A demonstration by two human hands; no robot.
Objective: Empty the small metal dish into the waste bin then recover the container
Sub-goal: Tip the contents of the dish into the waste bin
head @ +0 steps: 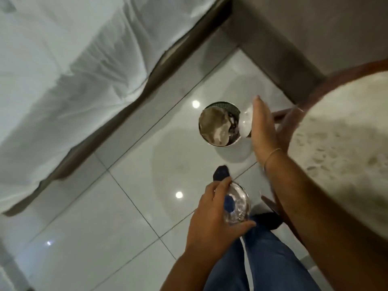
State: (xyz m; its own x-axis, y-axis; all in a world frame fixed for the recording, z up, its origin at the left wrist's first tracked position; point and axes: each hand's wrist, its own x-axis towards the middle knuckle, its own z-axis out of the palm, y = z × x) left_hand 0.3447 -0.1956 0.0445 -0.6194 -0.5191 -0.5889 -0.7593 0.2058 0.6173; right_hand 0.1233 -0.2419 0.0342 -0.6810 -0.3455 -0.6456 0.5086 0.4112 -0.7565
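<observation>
White bed sheet [69, 66], creased, filling upper left; dark bed base [126, 108] running diagonally along its lower edge. Glossy pale tiled floor [126, 206] with thin dark grout lines and three bright ceiling-light reflections [195, 104]. Grey wall [315, 24] at upper right, darker skirting strip [281, 66] at its foot. Speckled cream round surface [346, 131] with reddish-brown rim at right edge. Blue jeans [262, 263] at bottom centre; dark sock toe [221, 172] on the floor.

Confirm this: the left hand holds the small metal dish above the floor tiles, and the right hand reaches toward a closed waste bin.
Not quite. In the head view the waste bin is open, with rubbish visible inside. The rest stands: the left hand holds the small metal dish; the right hand reaches toward the bin.
</observation>
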